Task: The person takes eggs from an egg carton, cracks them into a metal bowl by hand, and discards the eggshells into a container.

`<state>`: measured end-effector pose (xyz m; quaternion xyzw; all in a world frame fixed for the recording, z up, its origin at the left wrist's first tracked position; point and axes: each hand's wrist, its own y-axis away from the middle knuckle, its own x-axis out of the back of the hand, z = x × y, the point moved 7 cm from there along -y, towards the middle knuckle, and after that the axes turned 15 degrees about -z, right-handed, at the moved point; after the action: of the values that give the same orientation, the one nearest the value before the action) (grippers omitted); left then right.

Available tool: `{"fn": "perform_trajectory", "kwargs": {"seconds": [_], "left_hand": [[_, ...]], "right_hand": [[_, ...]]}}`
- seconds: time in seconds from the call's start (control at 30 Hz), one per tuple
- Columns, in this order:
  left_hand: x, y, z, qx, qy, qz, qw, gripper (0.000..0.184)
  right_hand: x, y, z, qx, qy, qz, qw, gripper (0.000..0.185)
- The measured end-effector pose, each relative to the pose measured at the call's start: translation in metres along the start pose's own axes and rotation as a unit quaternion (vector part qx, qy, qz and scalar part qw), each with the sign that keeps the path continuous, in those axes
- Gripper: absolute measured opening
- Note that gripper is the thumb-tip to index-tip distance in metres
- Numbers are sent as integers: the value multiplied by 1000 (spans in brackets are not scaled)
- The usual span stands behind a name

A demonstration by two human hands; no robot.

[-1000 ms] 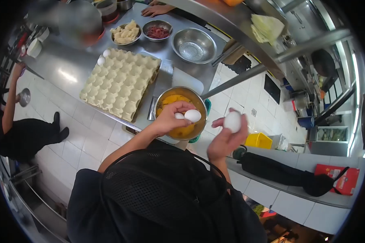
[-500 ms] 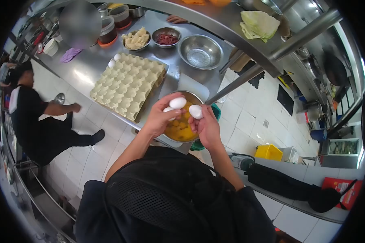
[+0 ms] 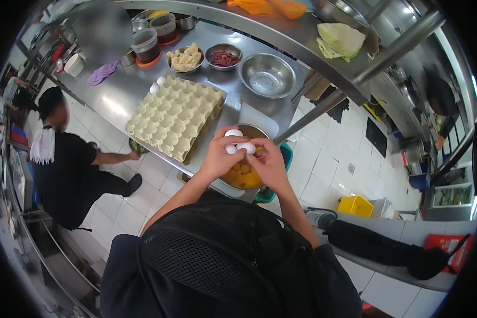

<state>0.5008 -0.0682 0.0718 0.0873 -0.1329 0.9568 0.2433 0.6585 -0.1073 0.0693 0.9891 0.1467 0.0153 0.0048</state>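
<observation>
At the centre of the frame, the left hand (image 3: 217, 159) is curled with its fingers bent round two white eggs (image 3: 231, 133). The right hand (image 3: 269, 165) pinches a third egg (image 3: 246, 147) between thumb and fingertips, and the left thumb touches it too. All three are above the egg bowl (image 3: 255, 130), which holds many yellow yolks (image 3: 242, 174); the hands hide part of it, so I cannot count them.

A teal basin (image 3: 288, 158) shows just right of that bowl. Above it lie a white board (image 3: 258, 121) and a flat metal blade (image 3: 232, 104). Left of centre is a stack of egg trays (image 3: 169, 114), with two more eggs (image 3: 154, 88) at its upper left corner.

Three steel bowls line the upper middle: one of pale chunks (image 3: 186, 58), one of red strips (image 3: 224, 59), and a larger bowl (image 3: 267, 76). Beyond, at upper left, stand two clear tubs (image 3: 144, 41) of dark contents, near a purple cloth (image 3: 103, 73).

A metal post (image 3: 315, 115) slants down to the right of the hands from a shelf (image 3: 302, 38), which bears a cabbage piece (image 3: 340, 41). Another person (image 3: 63, 169) is at left. A black mesh pack (image 3: 217, 249) fills the bottom middle.
</observation>
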Motion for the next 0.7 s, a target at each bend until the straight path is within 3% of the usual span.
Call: {"fn": "perform_trajectory", "kwargs": {"seconds": [0.33,0.47,0.57,0.63,0.7], "left_hand": [[-12,-11,-17,53,-91,-37,994,27],[-7,-16,-8,14,-98,-61,993,27],[1,-18,16,-34,-80,-70,994,27],[4,-19,31,-80,-110,-88,987,30],[8,-20,42,-95,-108,-98,985,33]], "right_hand": [[4,2,16,-61,123,100,986,23],[6,4,9,-68,107,105,986,23],[6,8,-16,-9,190,117,975,26],[4,11,-40,113,264,115,951,32],[2,16,-57,134,331,117,927,34]]}}
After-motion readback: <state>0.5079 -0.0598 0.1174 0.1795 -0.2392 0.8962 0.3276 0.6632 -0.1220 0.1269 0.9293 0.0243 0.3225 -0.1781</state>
